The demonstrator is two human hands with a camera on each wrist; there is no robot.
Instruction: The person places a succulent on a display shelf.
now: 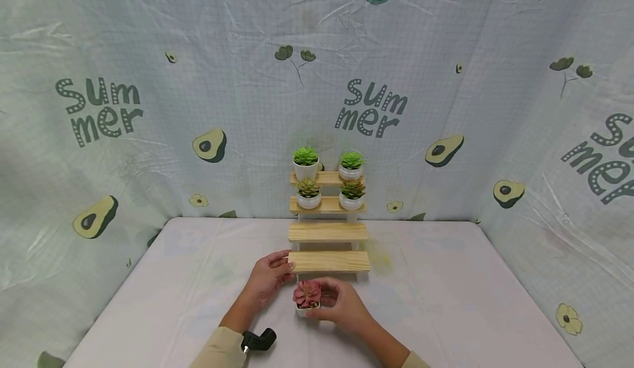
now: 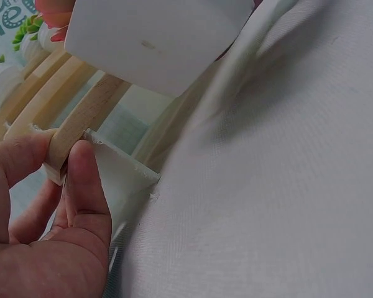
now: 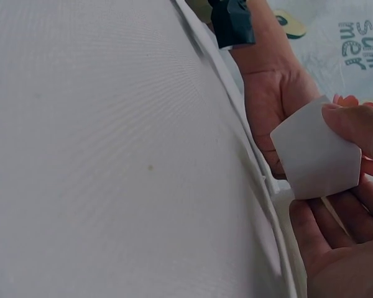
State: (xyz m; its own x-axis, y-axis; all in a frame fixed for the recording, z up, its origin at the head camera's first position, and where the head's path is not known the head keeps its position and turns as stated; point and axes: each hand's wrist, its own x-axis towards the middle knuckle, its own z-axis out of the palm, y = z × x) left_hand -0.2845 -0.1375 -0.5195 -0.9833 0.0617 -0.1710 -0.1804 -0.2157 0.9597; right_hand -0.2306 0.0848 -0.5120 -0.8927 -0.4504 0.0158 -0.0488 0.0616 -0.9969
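Observation:
My left hand [image 1: 268, 278] pinches the left end of the lowest board of a stepped wooden shelf stand [image 1: 329, 261]. In the left wrist view, thumb and fingers [image 2: 87, 180] close around that board's end. A red artificial succulent [image 1: 307, 294] in a white angular pot [image 3: 317, 152] is gripped by my right hand [image 1: 342, 305], in front of the stand. Thumb and fingers hold the pot's sides, and it is off the table in the right wrist view. Most of the red leaves are hidden behind the pot there.
Two bright green potted succulents [image 1: 305, 157] stand on the top board, and two yellowish to brownish ones [image 1: 353, 188] on the board below. A white cloth covers the table [image 1: 426, 291]. A printed curtain [image 1: 247, 93] hangs behind. The left wrist carries a black device [image 1: 260, 339].

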